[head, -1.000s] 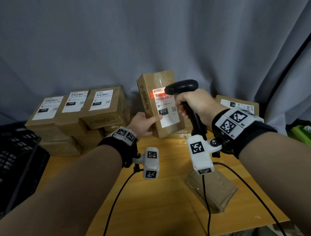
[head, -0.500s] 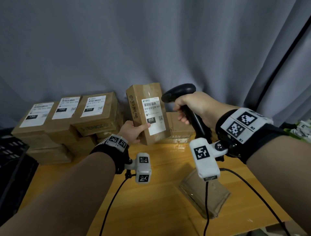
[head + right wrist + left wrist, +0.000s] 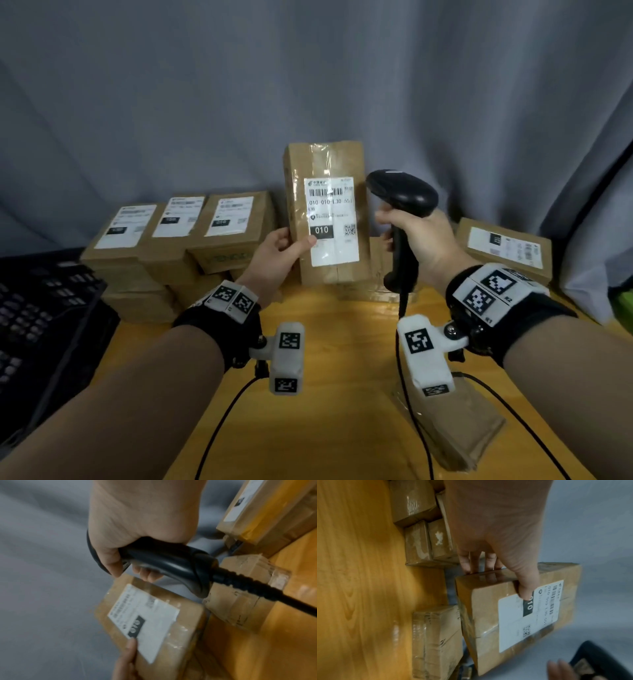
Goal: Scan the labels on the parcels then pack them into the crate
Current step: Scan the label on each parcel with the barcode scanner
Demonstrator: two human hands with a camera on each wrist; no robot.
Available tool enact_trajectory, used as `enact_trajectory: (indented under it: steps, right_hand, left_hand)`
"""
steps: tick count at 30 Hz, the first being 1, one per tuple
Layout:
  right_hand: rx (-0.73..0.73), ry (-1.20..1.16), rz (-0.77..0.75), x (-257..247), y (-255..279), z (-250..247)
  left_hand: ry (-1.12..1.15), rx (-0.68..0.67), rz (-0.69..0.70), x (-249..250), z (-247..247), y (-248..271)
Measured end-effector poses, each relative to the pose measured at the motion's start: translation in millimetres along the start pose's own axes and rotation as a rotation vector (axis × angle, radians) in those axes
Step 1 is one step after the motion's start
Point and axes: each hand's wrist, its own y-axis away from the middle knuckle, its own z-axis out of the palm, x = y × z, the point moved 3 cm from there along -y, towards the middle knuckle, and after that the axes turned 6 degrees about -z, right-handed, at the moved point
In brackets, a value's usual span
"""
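My left hand (image 3: 279,248) grips a brown cardboard parcel (image 3: 329,192) upright above the table, thumb on its white "010" label (image 3: 330,222), fingers behind it. The left wrist view shows the same parcel (image 3: 518,615) with my thumb (image 3: 524,588) on the label. My right hand (image 3: 416,233) holds a black handheld barcode scanner (image 3: 402,198) by its handle, just right of the parcel, head level with the label. The right wrist view shows the scanner handle (image 3: 171,563) in my fist and the parcel (image 3: 154,622) below. A black crate (image 3: 37,318) sits at the far left.
Several labelled parcels (image 3: 181,233) are stacked at the back left of the wooden table (image 3: 342,428). Another labelled parcel (image 3: 503,246) lies back right, one more (image 3: 380,270) behind the held one. A flat brown package (image 3: 455,428) lies near front right. Cables trail over the table. A grey curtain hangs behind.
The red scan light on the label has gone out. My left hand turned the parcel more square to me, and the scanner drew slightly back to the right.
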Motion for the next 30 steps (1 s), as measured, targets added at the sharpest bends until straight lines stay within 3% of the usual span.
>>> enact_trajectory:
  steps: [5, 10, 13, 17, 23, 27, 30]
  right_hand:
    - [-0.186, -0.108, 0.019, 10.8, 0.1, 49.8]
    - [-0.315, -0.037, -0.060, 34.4, 13.0, 119.0]
    - [-0.361, 0.006, -0.018, 67.8, 23.8, 149.9]
    - [-0.443, 0.084, 0.161, 122.3, 39.3, 183.4]
    - [-0.494, 0.264, 0.316, 181.9, 61.9, 230.5]
    - [-0.550, 0.351, 0.315, 193.9, 68.8, 257.3]
    - [-0.571, 0.409, 0.312, 200.7, 68.2, 269.6]
  left_hand:
    - [0.193, 0.063, -0.066, 14.4, -70.5, 31.5]
    - [-0.082, 0.105, -0.188, -23.7, -156.4, 70.2]
    - [-0.104, 0.084, -0.322, -60.1, -196.0, 92.9]
    - [-0.122, 0.149, -0.470, -112.7, -231.3, 121.8]
    - [-0.164, 0.366, -0.704, -194.2, -276.2, 135.1]
    - [-0.110, 0.529, -0.738, -213.0, -292.8, 120.6]
    - [-0.190, 0.551, -0.714, -215.6, -299.3, 103.9]
